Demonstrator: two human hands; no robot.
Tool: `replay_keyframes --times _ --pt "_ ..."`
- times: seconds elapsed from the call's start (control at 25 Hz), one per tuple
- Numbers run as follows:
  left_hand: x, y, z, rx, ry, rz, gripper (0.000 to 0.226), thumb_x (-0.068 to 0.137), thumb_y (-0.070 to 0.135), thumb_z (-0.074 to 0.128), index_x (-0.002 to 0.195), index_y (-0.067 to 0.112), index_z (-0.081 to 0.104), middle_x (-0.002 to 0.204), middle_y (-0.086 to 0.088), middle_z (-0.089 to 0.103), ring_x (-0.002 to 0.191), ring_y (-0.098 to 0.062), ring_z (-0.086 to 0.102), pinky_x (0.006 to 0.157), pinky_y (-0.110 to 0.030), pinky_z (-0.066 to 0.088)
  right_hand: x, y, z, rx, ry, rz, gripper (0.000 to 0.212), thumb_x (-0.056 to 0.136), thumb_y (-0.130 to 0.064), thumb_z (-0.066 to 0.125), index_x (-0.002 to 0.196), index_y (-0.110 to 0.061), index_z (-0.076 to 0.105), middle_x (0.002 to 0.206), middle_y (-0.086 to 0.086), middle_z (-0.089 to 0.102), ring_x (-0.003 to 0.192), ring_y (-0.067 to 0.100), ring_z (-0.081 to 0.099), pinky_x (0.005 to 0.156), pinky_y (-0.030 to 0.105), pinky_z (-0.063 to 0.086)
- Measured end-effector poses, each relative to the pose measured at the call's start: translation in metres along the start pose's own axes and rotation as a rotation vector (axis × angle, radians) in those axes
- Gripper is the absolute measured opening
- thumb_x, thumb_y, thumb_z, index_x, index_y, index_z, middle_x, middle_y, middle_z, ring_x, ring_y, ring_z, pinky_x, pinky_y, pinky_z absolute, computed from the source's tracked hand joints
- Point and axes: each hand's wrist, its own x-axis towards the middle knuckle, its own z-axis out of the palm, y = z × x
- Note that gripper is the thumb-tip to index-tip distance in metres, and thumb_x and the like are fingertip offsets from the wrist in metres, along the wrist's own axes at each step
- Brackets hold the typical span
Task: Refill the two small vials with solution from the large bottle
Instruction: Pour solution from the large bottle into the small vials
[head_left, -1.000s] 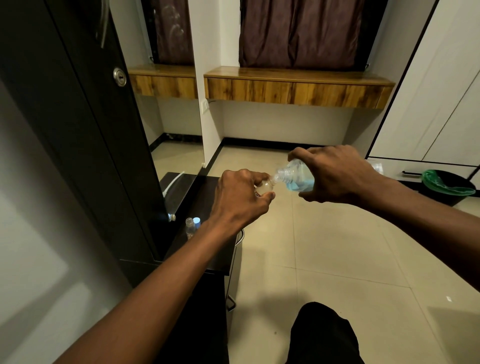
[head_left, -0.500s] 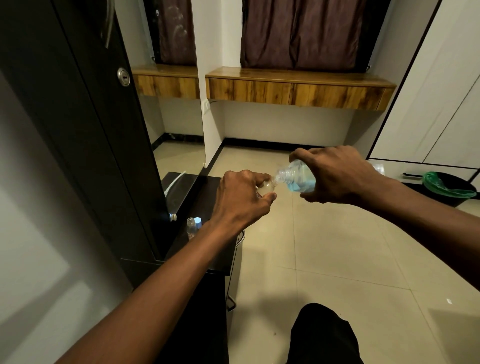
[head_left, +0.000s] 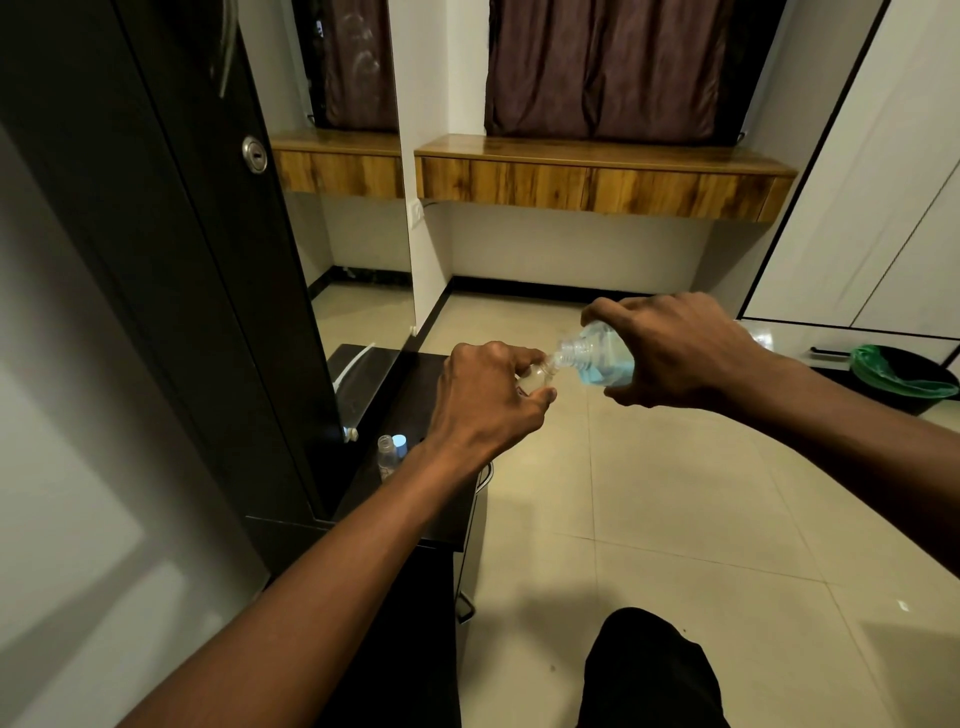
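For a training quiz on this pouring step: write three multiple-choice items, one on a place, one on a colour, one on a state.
1. Where does the second vial stand?
A. on the black table
B. on the floor
C. on the wooden shelf

2. What colour is the liquid in the large bottle?
A. red
B. blue
C. yellow

3. How is the large bottle held?
A. upright
B. tilted, mouth at the held vial
C. lying flat on the table

Key:
1 A: it stands on the dark top, beside a blue cap.
2 B: blue shows below the right hand.
3 B: its neck slants down to the vial gripped in the left hand.
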Motion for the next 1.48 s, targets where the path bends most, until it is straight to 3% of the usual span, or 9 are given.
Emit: replay_keyframes --times 0.44,0.76,0.96,1.24,1.48 --pt "-0.001 0.002 0.0 -0.009 0.003 -0.004 0.048 0.078 0.037 0.083 0.12 0.018 0.074 0.104 -0.001 0.079 0.079 -0.008 0.073 0.078 -0.029 0.063 0.001 0.001 0.004 -0.013 0.005 -0.016 0.084 0.073 -0.05 0.083 0.141 -0.023 0.041 0.12 0.006 0.07 0.091 0.029 0.067 0.065 0.033 0.053" --pt "0.0 0.001 0.001 -0.008 0.002 0.0 0.049 0.078 0.039 0.083 0.121 0.018 0.074 0.105 -0.001 0.079 0.081 -0.009 0.072 0.079 -0.029 0.063 0.002 0.003 0.005 -0.029 0.003 -0.011 0.083 0.074 -0.051 0.082 0.141 -0.025 0.04 0.121 0.004 0.07 0.09 0.027 0.066 0.061 0.029 0.039" --pt "0.0 0.002 0.001 -0.012 0.0 0.011 0.046 0.079 0.036 0.083 0.12 0.018 0.074 0.104 0.0 0.079 0.076 -0.004 0.068 0.076 -0.024 0.061 0.001 0.004 0.006 -0.024 0.003 -0.012 0.082 0.073 -0.05 0.082 0.139 -0.025 0.041 0.121 0.003 0.069 0.09 0.027 0.066 0.061 0.03 0.044" --pt "-0.001 0.004 0.002 -0.005 0.001 0.004 0.043 0.078 0.038 0.082 0.117 0.021 0.076 0.099 0.002 0.08 0.075 -0.009 0.07 0.076 -0.031 0.063 0.0 0.006 0.008 -0.023 0.001 -0.005 0.082 0.073 -0.049 0.082 0.14 -0.024 0.042 0.12 0.004 0.069 0.082 0.024 0.059 0.061 0.03 0.04" --pt "-0.002 0.006 0.0 -0.025 0.011 0.0 0.042 0.077 0.038 0.083 0.115 0.02 0.077 0.094 0.002 0.08 0.07 -0.01 0.069 0.074 -0.032 0.062 -0.001 0.007 0.013 0.028 0.045 -0.01 0.082 0.07 -0.05 0.083 0.137 -0.023 0.044 0.115 0.004 0.071 0.086 0.028 0.065 0.064 0.033 0.052"
